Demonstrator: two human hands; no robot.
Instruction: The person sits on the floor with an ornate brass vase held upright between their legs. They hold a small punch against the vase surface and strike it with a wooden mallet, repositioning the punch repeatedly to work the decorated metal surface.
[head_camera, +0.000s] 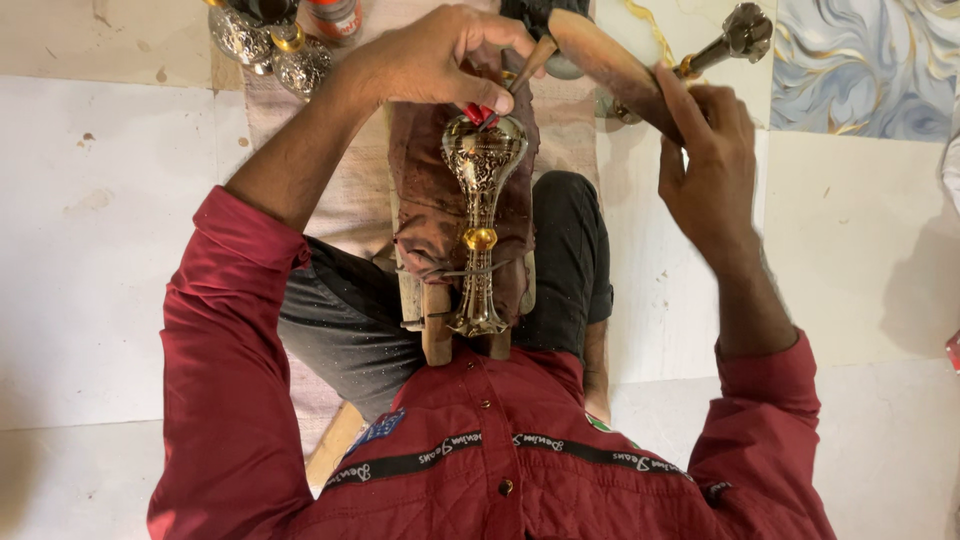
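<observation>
An engraved brass piece (481, 200) with a bulbous head and an amber ring lies lengthwise on a cloth-wrapped wooden rest (425, 200) against my chest. My left hand (440, 55) pinches a small chisel (525, 68) with a red-wrapped tip, set on the head of the brass piece. My right hand (710, 150) grips a wooden mallet (610, 65), raised beside the chisel's top end.
Several engraved metal pieces (270, 45) and a red-capped bottle (333, 18) stand at the top left. Another brass piece (735, 38) lies at the top right on the pale floor tiles (100, 250). My bent leg (570, 250) rests under the wooden support.
</observation>
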